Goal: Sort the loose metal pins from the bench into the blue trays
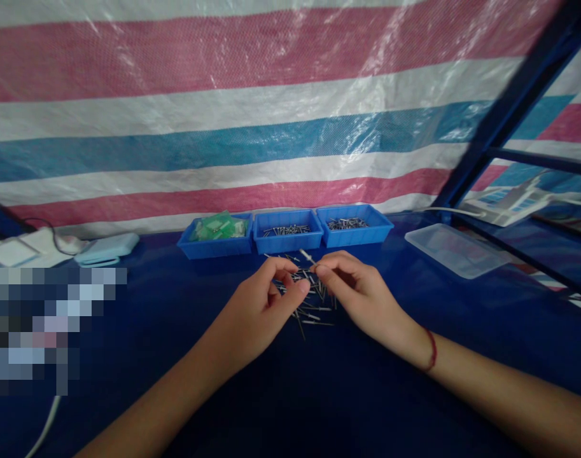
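Rivet pointed toward ten o'clock, pinched by right hand, likely for control; left hand had curled fingers, grip I couldn't tell.

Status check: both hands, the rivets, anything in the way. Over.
Right hand: grip shut on one blind rivet. Left hand close by, contents unclear. Loose rivets beneath, partly hidden by hands.
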Demonstrator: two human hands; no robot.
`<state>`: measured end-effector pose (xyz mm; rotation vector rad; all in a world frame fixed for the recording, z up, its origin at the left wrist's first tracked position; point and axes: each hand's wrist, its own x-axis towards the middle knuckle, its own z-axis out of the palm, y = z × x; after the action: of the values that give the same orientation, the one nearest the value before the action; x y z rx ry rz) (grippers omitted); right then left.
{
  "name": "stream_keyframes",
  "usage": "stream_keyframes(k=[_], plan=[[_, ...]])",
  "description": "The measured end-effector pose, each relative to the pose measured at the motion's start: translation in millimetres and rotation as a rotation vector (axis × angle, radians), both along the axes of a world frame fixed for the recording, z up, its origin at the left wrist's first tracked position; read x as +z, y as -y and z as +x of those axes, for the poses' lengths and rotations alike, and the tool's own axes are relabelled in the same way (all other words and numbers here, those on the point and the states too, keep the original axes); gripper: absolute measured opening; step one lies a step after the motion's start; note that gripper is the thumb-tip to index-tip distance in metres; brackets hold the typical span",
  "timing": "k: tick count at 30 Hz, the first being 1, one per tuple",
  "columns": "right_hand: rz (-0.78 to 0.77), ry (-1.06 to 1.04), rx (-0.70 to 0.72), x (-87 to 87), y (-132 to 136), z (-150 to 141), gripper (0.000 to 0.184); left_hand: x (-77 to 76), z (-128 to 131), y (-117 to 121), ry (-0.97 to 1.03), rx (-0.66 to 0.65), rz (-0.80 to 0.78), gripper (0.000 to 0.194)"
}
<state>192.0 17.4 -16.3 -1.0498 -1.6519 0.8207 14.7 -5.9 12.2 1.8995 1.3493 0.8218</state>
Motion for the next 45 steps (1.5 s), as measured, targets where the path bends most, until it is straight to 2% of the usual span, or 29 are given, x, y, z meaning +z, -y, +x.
stream_keyframes(k=[3, 6, 9, 11, 14, 19, 22, 24, 27, 30, 33, 36, 40, 45], plan=[[-0.226, -0.239, -0.252, 2.0, -21.4, 10.8, 0.026, 12.9, -1.7, 7.5, -0.241, -0.063, 0.053, 0.021], [-0.411, -0.439, -0.378, 2.0, -39.7, 22.0, 0.028, 18.1, -8.0, 10.0, -0.459, -0.118, 0.077, 0.021], [-0.491, -0.483, -0.4, 0.5, -42.5, 25.3, 0.024, 14.7, -19.5, 6.7, -0.689, -0.102, 0.029, 0.024], [-0.495, -0.479, -0.356, -0.2, -37.1, 22.3, 0.022, 11.4, -26.8, 3.6, -0.8, -0.116, -0.035, 0.023], [-0.471, -0.437, -0.266, -1.0, -26.2, 14.9, 0.022, 8.5, -33.1, 0.6, -0.826, -0.138, -0.098, 0.016], [-0.427, -0.254, -0.106, -2.1, -14.7, 6.4, 0.021, 7.0, -33.4, -2.8, -0.742, -0.204, -0.078, 0.016], [-0.308, -0.048, 0.019, -0.6, -8.6, 2.4, 0.018, 6.5, -29.3, -8.4, -0.603, -0.212, -0.001, 0.016], [-0.183, 0.078, 0.127, 0.9, -2.6, -1.0, 0.014, 5.4, -24.0, -11.6, -0.422, -0.201, 0.011, 0.015], [-0.037, 0.192, 0.242, 2.3, 7.9, -5.7, 0.012, 0.6, -11.9, -11.8, -0.083, -0.116, -0.047, 0.014], [0.024, 0.213, 0.267, 2.6, 15.1, -7.4, 0.016, -6.9, 2.0, -7.0, 0.215, -0.035, -0.114, 0.011], [0.023, 0.182, 0.258, 2.8, 15.9, -5.7, 0.016, -12.8, 10.9, -2.7, 0.381, -0.008, -0.168, 0.01], [0.006, 0.138, 0.204, 3.5, 13.3, -3.7, 0.021, -15.8, 11.5, -2.3, 0.398, 0.036, -0.15, 0.01], [0.009, 0.071, 0.097, 5.3, 12.0, -3.1, 0.014, -17.9, 7.4, -3.4, 0.265, 0.013, -0.097, 0.011], [-0.025, -0.005, 0.133, 6.9, 13.4, -3.5, 0.011, -18.7, 8.3, -1.6, 0.2, -0.015, -0.069, 0.021]])
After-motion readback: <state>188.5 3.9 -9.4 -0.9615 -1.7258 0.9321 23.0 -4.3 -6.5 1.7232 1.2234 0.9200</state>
